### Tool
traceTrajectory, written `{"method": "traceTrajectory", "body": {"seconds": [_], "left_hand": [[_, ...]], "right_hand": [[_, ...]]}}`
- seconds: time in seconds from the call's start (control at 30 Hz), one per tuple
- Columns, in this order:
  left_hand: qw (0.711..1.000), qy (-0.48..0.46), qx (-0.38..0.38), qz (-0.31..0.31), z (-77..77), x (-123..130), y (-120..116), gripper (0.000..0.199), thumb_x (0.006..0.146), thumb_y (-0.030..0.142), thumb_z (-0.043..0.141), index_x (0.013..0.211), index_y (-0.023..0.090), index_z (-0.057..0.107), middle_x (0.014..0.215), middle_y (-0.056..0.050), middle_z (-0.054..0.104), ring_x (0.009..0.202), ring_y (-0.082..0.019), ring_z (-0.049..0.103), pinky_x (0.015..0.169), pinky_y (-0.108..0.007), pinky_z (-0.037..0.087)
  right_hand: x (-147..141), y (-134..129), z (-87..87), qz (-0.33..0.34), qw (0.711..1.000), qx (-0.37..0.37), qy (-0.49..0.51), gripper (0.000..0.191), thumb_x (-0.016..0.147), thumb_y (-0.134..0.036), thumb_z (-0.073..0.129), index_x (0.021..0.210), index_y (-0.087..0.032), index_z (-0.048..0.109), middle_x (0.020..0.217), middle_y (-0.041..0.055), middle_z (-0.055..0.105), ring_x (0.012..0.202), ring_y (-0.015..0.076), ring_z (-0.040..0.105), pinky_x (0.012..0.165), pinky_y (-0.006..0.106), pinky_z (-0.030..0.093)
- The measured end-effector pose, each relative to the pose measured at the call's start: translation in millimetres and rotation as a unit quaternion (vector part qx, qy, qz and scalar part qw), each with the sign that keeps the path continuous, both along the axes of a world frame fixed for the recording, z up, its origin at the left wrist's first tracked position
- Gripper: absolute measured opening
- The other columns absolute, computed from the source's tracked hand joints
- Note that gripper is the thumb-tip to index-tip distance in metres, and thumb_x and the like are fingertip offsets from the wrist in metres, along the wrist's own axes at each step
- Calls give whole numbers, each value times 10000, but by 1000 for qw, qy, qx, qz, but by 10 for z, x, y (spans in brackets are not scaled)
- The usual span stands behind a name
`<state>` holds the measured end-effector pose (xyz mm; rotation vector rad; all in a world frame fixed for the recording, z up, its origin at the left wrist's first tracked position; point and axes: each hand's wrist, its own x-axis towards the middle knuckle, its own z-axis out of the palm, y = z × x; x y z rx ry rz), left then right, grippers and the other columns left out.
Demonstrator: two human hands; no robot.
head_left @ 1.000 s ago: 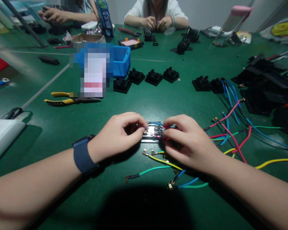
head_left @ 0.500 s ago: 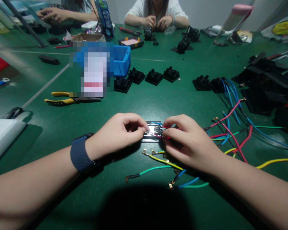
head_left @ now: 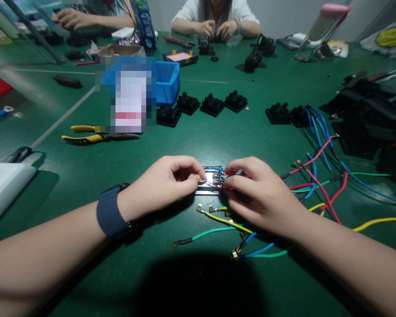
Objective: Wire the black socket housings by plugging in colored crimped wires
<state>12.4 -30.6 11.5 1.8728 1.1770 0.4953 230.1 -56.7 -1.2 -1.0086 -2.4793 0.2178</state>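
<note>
Between my hands a small black panel with a shiny, bright face (head_left: 210, 176) lies on the green table. My left hand (head_left: 166, 182), wearing a dark blue wrist strap, is closed in a pinch at the panel's left side. A thin red wire (head_left: 214, 185) runs from its thumb and fingertip across the panel. My right hand (head_left: 259, 189) curls its fingers around the panel's right end, where blue and red wires pass; the fingers partly hide this end. Just below it lie a yellow wire (head_left: 227, 222) and a green wire (head_left: 214, 231) with metal terminals.
Loose coloured wires spread to the right, beside a pile of black parts (head_left: 356, 127). Several black sockets (head_left: 212, 105) stand beyond my hands. Yellow-handled pliers (head_left: 86, 139) and a blue bin (head_left: 168, 83) are at left. Across the table sits a person (head_left: 216, 20); another works at upper left.
</note>
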Motion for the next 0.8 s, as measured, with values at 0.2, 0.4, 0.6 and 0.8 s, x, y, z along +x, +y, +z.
{"method": "traceTrajectory", "body": {"seconds": [0.2,0.4,0.6,0.8], "left_hand": [[1000,-2,17,-25,0,-1,4,152,792,152,482,820,171,630,790,2,647,765,-146,593,677,-245,462],[999,-2,19,-31,-11,-6,14,162,791,147,471,824,172,627,801,1,648,780,-152,593,696,-253,463],[999,-3,19,-33,-25,-8,17,161,796,137,470,828,181,622,800,11,638,777,-148,585,699,-253,449],[999,-2,18,-44,-25,-11,21,157,803,131,463,829,183,610,807,13,623,784,-144,570,704,-258,433]], "right_hand": [[0,-2,-1,1,1000,-1,-1,93,809,-164,535,869,-175,605,1018,107,594,907,231,520,741,381,430],[2,2,-3,2,1000,1,1,90,804,-165,539,857,-185,608,1010,104,597,905,232,524,739,379,432],[-3,0,4,1,1000,1,1,93,810,-167,536,861,-180,612,1014,110,598,904,232,524,739,383,434],[-1,-2,2,1,1000,-4,0,95,806,-161,539,871,-173,607,1020,109,591,909,231,517,748,383,434]]}}
